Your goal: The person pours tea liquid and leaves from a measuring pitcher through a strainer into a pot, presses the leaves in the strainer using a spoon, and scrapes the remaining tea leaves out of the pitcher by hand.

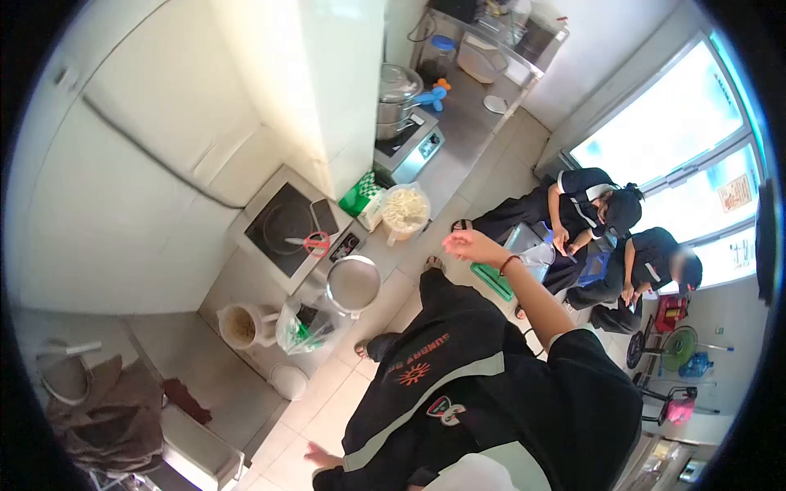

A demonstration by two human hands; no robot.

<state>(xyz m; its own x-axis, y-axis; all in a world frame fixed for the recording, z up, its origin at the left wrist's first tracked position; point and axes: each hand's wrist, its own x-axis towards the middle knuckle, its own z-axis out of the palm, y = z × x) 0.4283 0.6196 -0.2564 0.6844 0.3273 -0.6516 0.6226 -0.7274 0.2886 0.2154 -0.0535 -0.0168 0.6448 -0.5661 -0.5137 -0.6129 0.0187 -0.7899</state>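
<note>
My right hand (473, 247) is raised over the floor at the end of my outstretched arm, its fingers loosely bent and apart, holding nothing that I can see. In the picture it lies closest to a white tub (406, 214) of pale, chopped-looking pieces on the counter. Low in the view, my left hand (321, 455) hangs near my side with fingers spread, touching nothing. On the counter ahead are an induction cooker (282, 217) with a red-handled tool (315, 244) on it, a round steel bowl (354, 283) and a clear plastic bag (307, 327).
A jug (243, 326) and a round white lid or tub (288, 381) stand along the counter. Beyond is a steel pot (399, 94) on another cooker. Two seated people (585, 209) work over a green crate (493, 282) to the right, before glass-door fridges (667, 123).
</note>
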